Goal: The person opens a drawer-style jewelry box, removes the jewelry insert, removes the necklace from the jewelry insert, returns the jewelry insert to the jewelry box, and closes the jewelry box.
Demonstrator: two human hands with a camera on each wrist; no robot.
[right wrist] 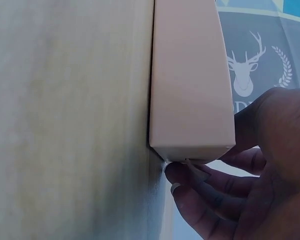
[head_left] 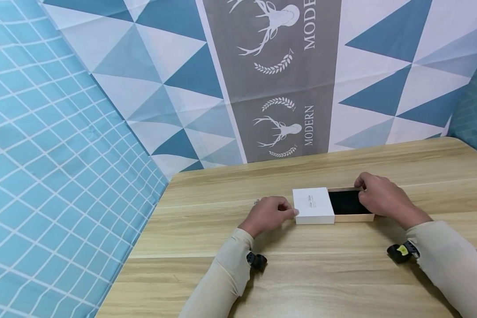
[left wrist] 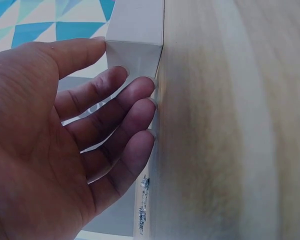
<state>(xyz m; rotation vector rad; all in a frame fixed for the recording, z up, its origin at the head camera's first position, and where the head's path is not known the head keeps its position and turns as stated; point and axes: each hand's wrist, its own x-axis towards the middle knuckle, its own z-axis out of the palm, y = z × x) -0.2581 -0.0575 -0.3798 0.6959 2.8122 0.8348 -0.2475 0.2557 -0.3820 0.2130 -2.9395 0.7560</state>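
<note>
A slide-out gift box lies on the table, its white sleeve [head_left: 313, 204] at the left and its peach drawer [head_left: 353, 218] pulled partway out to the right. Black lining [head_left: 343, 202] fills the drawer's exposed part. My left hand [head_left: 268, 215] is at the sleeve's left end, thumb tip touching its edge and the other fingers loosely bent beside the end face [left wrist: 132, 57]. At the drawer's outer end my right hand [head_left: 381, 196] curls its fingers round it. A small pale tab [right wrist: 197, 171] shows among those fingers, under the drawer's end.
A small silvery sparkling piece [head_left: 256, 201] lies on the wooden table [head_left: 302, 274] just beyond my left hand. Patterned cloth [head_left: 175, 88] hangs behind the table, and blue checked cloth [head_left: 55, 176] runs along its left side.
</note>
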